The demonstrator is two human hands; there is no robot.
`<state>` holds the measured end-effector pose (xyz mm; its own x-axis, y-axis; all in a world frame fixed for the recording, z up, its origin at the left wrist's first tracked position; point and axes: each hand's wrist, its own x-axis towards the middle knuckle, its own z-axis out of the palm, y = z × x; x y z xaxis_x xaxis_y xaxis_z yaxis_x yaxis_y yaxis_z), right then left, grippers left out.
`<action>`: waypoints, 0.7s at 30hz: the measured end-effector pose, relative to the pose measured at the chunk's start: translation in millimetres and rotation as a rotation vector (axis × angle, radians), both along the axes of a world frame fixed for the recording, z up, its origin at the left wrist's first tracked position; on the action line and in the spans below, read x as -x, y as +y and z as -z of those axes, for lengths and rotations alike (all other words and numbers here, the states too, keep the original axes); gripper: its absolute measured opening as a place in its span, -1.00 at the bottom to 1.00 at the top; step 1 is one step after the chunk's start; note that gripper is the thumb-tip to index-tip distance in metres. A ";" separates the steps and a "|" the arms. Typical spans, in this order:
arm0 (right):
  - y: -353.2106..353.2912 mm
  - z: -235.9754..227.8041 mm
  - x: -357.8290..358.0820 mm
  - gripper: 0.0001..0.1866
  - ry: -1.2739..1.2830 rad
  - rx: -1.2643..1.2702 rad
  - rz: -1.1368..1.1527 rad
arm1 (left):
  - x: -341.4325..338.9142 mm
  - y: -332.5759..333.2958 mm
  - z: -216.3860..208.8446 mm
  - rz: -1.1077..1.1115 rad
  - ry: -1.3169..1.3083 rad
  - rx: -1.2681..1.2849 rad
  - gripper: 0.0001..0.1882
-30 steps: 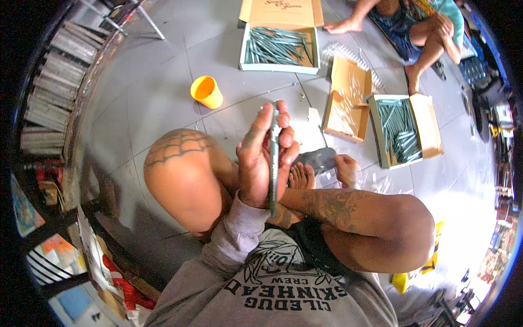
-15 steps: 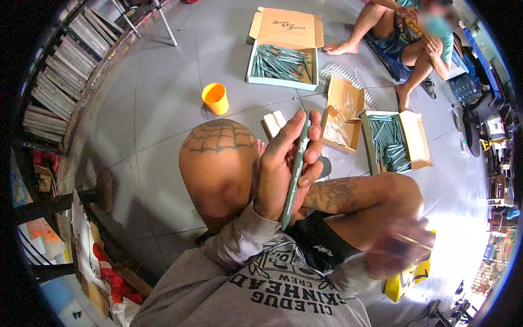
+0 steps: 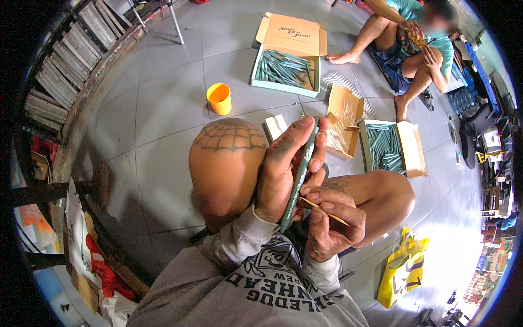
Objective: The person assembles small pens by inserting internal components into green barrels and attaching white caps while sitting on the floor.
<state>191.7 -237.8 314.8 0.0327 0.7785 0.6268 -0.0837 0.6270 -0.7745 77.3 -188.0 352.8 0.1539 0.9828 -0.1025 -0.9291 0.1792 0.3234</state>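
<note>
My left hand (image 3: 279, 177) grips a slim dark green pen (image 3: 300, 180) with white print on its barrel. The pen slants, its top near my thumb and fingertips, its tapered end down by my wrist. Close beside it, my right hand (image 3: 335, 226) pinches a thin wooden toothpick (image 3: 309, 202). One tip of the toothpick is at the lower part of the barrel, over the print; whether it touches cannot be made out. My bent knees lie behind both hands.
Ahead on the grey tiles stand an orange cup (image 3: 219, 100), an open box (image 3: 283, 87) of green pens, a small carton (image 3: 348, 98) with clear pieces, and another pen box (image 3: 412, 150). A co-worker (image 3: 441, 60) sits far right. A yellow bag (image 3: 402, 270) lies at right.
My right hand, blurred and off to the right before, has come in beside the pen with the toothpick. The left hand still holds the pen, shifted slightly.
</note>
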 end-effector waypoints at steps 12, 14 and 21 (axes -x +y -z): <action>4.7 0.7 -1.9 -0.78 -0.142 -0.147 0.043 | -2.2 -0.3 7.4 -0.028 0.008 -0.012 -0.62; 4.4 -0.5 -1.4 -0.77 -0.158 -0.156 0.056 | -1.8 -0.4 7.6 -0.026 -0.001 -0.019 -0.62; 3.7 -0.4 -1.6 -0.77 -0.187 -0.174 0.067 | -0.8 -0.1 8.6 -0.014 -0.019 -0.027 -0.62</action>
